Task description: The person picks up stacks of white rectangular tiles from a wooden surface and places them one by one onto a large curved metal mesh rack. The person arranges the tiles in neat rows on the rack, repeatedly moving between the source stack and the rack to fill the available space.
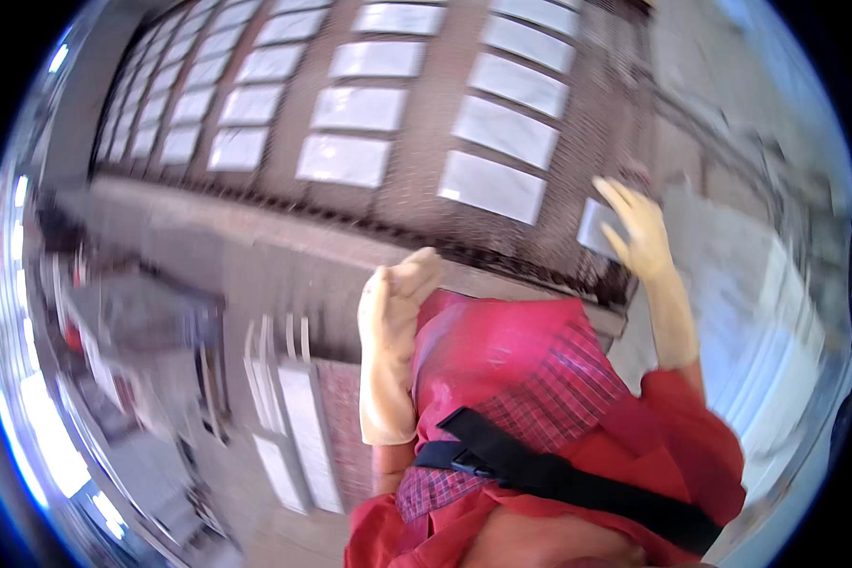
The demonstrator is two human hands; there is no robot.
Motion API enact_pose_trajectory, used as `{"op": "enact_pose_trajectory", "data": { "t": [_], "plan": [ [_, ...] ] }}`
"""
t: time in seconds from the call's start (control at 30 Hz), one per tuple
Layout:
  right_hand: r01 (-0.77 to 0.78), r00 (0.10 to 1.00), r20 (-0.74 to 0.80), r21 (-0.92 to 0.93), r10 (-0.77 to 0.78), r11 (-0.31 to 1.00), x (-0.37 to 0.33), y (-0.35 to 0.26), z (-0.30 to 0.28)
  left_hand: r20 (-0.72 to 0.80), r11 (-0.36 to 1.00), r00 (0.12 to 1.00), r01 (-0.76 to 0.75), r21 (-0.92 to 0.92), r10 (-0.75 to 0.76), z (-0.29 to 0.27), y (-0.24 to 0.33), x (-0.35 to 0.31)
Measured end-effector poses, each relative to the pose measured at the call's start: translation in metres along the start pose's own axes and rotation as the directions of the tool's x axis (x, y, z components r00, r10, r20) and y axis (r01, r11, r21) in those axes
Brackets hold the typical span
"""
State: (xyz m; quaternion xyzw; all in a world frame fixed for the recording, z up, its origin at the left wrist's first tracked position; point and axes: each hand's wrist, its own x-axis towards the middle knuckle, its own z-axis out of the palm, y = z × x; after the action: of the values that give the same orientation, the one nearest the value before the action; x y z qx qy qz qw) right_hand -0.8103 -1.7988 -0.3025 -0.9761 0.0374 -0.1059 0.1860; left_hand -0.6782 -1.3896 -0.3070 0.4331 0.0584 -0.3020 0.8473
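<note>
Both my hands wear cream rubber gloves. My right hand (640, 229) is at the near right corner of a wide brown mesh-like surface (409, 156), fingers stretched and thumb apart. It is over a white rectangular tile (594, 225), whose right part it hides; whether it touches the tile is unclear. My left hand (399, 301) is held near the front of my body, by the surface's near edge. Its fingers are extended close together, with nothing visible in them. More white tiles (493, 186) lie flat in rows across the surface.
A pale ledge (256, 237) runs along the near side of the surface. At lower left, long white strips (310, 435) lie beside a reddish panel (346, 417). Large pale sheets (743, 312) stand at right. Blurred grey equipment (142, 322) is at far left.
</note>
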Motion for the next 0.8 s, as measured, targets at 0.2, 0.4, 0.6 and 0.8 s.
{"op": "enact_pose_trajectory", "data": {
  "t": [0.2, 0.4, 0.6, 0.8],
  "plan": [
    [0.017, 0.999, 0.032, 0.292, -0.028, 0.956, 0.018, -0.039, 0.04, 0.027, 0.995, 0.999, -0.032, -0.094, 0.035, -0.031, -0.004, -0.027],
    [0.202, 0.968, 0.098, 0.231, -0.229, 0.952, 0.034, -0.076, 0.058, -0.048, 0.984, 0.996, -0.082, -0.157, 0.075, -0.052, -0.029, -0.042],
    [0.452, 0.849, 0.158, 0.276, -0.504, 0.848, 0.085, -0.145, 0.075, -0.157, 0.972, 0.979, -0.154, -0.176, 0.127, -0.106, -0.035, -0.072],
    [0.609, 0.7, 0.18, 0.355, -0.692, 0.709, 0.116, -0.231, 0.103, -0.37, 0.97, 0.925, -0.164, -0.177, 0.089, -0.16, -0.038, -0.125]
  ]
}}
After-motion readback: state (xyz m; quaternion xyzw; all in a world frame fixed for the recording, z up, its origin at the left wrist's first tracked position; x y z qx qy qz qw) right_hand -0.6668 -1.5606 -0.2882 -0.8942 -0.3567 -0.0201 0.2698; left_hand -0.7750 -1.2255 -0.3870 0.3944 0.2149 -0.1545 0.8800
